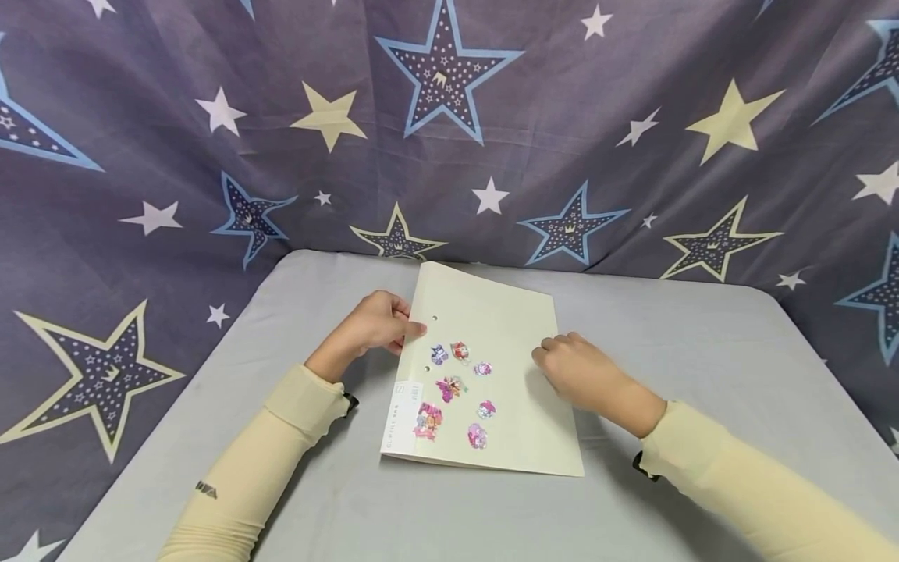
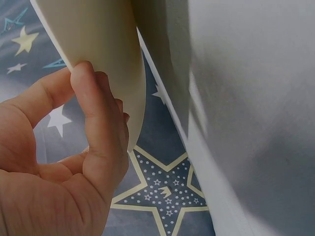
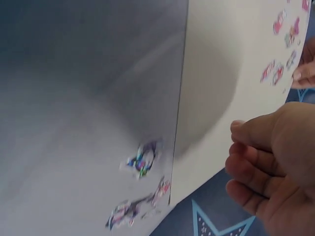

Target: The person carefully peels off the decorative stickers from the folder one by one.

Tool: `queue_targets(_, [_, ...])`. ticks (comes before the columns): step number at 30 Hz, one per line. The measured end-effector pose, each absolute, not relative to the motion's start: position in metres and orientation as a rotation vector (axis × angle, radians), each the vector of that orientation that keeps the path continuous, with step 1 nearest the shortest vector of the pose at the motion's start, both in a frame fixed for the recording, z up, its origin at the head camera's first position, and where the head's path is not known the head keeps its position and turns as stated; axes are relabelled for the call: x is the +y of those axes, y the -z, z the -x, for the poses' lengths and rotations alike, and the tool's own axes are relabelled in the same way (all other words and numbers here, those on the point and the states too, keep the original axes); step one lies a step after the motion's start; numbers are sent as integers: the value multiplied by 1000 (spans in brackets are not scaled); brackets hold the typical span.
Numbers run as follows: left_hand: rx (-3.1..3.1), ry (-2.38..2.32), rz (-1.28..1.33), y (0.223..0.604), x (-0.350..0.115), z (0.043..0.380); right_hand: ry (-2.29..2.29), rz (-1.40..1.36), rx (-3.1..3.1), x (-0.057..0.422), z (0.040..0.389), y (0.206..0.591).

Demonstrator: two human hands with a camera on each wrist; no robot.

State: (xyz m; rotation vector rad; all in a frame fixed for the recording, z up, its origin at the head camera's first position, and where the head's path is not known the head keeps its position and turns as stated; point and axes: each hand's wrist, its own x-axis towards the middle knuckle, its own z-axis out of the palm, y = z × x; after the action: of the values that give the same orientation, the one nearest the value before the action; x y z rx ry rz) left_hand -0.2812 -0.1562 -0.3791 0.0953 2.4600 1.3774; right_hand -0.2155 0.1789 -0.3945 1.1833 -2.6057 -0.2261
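Observation:
A cream clip file [image 1: 509, 336] with a white label at its spine's lower end stands slightly tilted over the grey table. Its front cover carries several shiny pink and purple cartoon stickers [image 1: 449, 388]. My left hand [image 1: 379, 321] pinches the file's spine edge, thumb on the front. The left wrist view shows the fingers [image 2: 91, 93] against the curved cream spine. My right hand [image 1: 577, 371] is at the cover's right side with fingers curled. In the right wrist view its thumb and fingertips [image 3: 237, 127] sit close together before the cover, with nothing visible between them.
The grey cloth-covered table [image 1: 337, 515] surrounds the file. A dark curtain [image 1: 534, 94] with stars hangs behind and at the sides. In the right wrist view, blurred stickers [image 3: 142, 158] show on a grey surface beside the cream cover; what that surface is, I cannot tell.

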Motion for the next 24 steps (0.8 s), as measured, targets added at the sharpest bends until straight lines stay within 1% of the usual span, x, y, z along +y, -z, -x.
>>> queue_targets(5, [2457,-1375,-95,380,-156,281,125,-1216,-2561,165,210,400])
queue_targets(12, [2454,-1377,-77,378,-156,280,-66,-1257,-2593,146,201,399])
queue_targets(24, [2449,-1385,-105,379,-157,281,-397,-1378,-2666,128,194,404])
